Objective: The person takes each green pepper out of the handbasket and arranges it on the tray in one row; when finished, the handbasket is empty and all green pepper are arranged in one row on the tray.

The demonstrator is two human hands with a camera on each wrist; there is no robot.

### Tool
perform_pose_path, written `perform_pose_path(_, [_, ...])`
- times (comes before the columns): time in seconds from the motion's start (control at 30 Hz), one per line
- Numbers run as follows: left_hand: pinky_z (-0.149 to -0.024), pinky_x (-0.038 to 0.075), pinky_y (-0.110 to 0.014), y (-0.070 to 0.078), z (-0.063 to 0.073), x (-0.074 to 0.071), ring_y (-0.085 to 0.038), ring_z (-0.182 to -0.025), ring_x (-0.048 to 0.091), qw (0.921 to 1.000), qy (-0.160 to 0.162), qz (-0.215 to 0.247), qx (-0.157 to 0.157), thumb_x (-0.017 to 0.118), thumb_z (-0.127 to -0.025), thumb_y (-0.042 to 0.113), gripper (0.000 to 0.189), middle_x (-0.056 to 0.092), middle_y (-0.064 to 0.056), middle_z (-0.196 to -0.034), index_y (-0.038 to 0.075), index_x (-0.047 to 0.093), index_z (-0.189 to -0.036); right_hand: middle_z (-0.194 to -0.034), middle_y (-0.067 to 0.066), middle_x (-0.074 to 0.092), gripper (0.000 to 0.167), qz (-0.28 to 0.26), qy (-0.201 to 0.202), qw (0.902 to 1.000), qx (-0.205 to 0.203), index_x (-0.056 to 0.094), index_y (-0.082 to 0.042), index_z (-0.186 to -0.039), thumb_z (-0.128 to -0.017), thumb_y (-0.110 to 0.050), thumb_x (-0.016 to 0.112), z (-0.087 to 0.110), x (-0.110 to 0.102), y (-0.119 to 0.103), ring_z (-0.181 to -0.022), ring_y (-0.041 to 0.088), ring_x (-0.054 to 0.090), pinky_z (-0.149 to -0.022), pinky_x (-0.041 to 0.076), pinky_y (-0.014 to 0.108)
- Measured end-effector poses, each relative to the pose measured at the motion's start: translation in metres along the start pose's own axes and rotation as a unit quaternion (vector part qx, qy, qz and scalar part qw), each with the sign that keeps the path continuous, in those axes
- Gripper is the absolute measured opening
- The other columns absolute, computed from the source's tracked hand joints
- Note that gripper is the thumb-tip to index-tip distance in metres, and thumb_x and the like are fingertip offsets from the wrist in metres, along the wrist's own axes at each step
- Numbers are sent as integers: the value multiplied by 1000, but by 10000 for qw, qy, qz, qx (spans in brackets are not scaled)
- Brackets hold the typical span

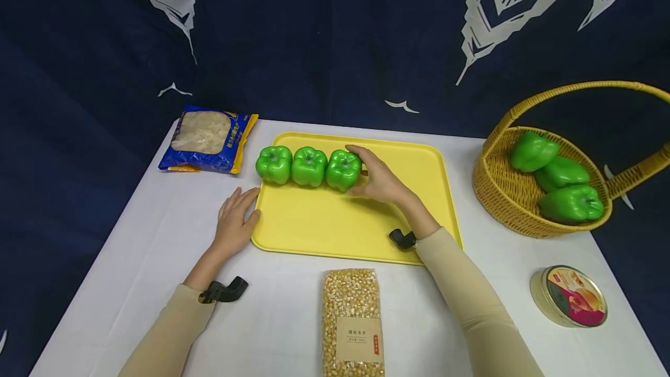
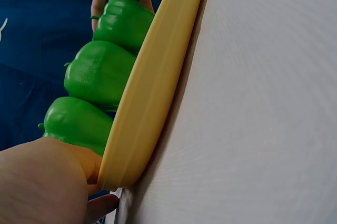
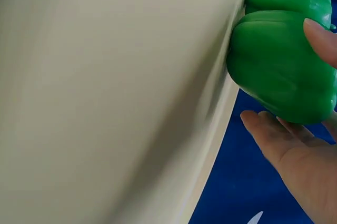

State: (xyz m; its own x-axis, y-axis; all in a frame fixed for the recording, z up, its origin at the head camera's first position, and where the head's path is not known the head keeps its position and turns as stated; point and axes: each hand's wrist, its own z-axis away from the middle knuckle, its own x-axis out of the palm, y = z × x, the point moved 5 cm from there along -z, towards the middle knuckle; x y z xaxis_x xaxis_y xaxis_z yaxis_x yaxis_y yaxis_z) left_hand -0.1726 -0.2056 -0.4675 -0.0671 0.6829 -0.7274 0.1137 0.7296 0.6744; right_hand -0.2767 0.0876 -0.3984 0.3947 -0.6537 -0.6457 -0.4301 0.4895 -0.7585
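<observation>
Dark blue cloth [image 1: 314, 57] printed in white hangs behind a white-covered table [image 1: 125, 231]. Near mid-frame, three green bell peppers [image 1: 309, 169] line up along the far left part of a yellow tray [image 1: 314, 220]. Thumb and fingers of the right hand [image 1: 384, 182] curve round the rightmost pepper; the right wrist view shows the thumb across its side, fingers below. The left hand [image 1: 235, 226] has relaxed fingers at the tray's left edge, thumb apart. Only the left wrist view clearly gives the short stems and the tray's outer wall. Only the head view takes in the rest: a blue bag [image 1: 204, 135] upper left, popcorn kernels [image 1: 352, 301] bottom centre, a wicker basket [image 1: 492, 196] holding more peppers [image 1: 570, 203] on the right, a round tin [image 1: 573, 297] lower right.
</observation>
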Motion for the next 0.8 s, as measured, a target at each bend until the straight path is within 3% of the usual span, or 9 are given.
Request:
perform_pose_path(0.23, [-120, 4, -59, 0, 1, 0, -43, -148, 15, 9999, 70, 53, 65, 49, -98, 7, 49, 40, -21, -152, -1, 41, -146, -153, 15, 36, 94, 101, 179, 9995, -242, 32, -7, -150, -72, -1, 84, 10, -12, -4, -138, 35, 39, -110, 40, 52])
perform_pose_path(0.4, [-120, 4, -59, 0, 1, 1, -43, -148, 14, 9999, 74, 73, 78, 49, -98, 7, 49, 40, -21, -152, -1, 41, -146, -153, 16, 36, 93, 147, 305, 9993, -124, 32, -7, -150, -73, -3, 84, 29, -26, 0, -137, 37, 37, -110, 38, 55])
perform_pose_path(0.63, [-120, 4, -58, 0, 1, 1, -43, -149, 14, 9999, 63, 61, 64, 48, -98, 7, 49, 40, -21, -152, -2, 41, -146, -151, 16, 39, 88, 324, 595, 9976, 170, 36, -10, -149, -76, -8, 84, 72, -56, 16, -137, 36, 38, -107, 41, 56])
perform_pose_path(0.8, [-120, 4, -59, -1, 1, 1, -43, -148, 14, 9999, 56, 73, 71, 48, -98, 7, 49, 39, -21, -152, -1, 41, -146, -149, 22, 39, 84, 382, 982, 9935, 436, 37, -4, -148, -77, -6, 82, 113, -87, 31, -135, 42, 39, -104, 41, 59])
